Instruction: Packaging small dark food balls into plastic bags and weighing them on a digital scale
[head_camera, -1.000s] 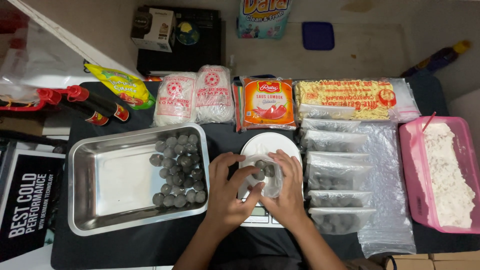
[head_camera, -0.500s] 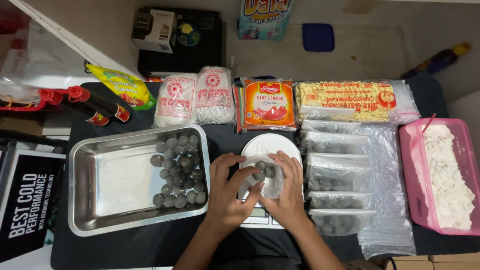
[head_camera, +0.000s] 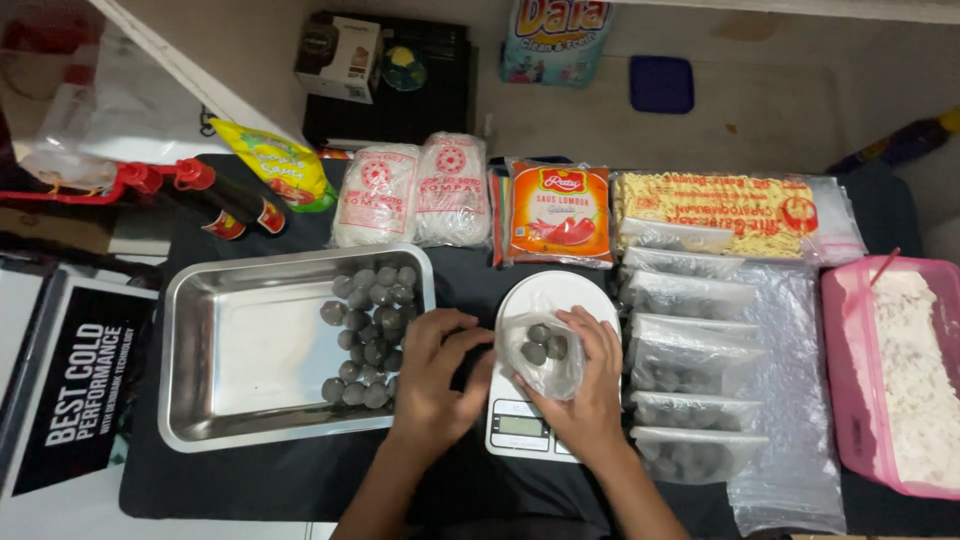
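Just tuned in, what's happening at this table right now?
A person is bagging dark round balls over a white kitchen scale. The right hand holds a small clear bag with a few balls in it on the scale. The left hand is at the edge of the steel tray that holds the loose balls. Filled bags lie stacked to the right.

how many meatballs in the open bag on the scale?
3 visible: dark meatballs clustered inside the clear bag atop the scale, held by the right hand. More may be hidden behind fingers.

The pink tub (head_camera: 850, 380) is cut off at the right edge, and the left hand (head_camera: 432, 375) hides some grey balls (head_camera: 365, 325).
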